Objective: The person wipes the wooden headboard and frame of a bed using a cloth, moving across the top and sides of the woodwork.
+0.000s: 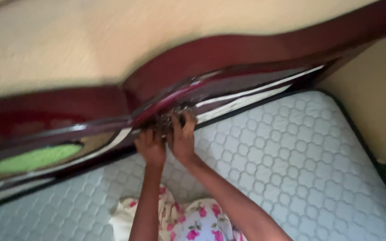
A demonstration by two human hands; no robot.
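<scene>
A white quilted mattress (pixel 291 147) lay under both hands and spread to the right of them. Just above the hands stood a dark red wooden headboard (pixel 228 58), and far to their left it had a green oval inset (pixel 34 158). A floral cloth (pixel 188 221) lay below the wrists. The right hand (pixel 182 138) and the left hand (pixel 150 145) were side by side, fingers curled and gripping a small dark ornament (pixel 175 115) on the headboard's lower edge.
</scene>
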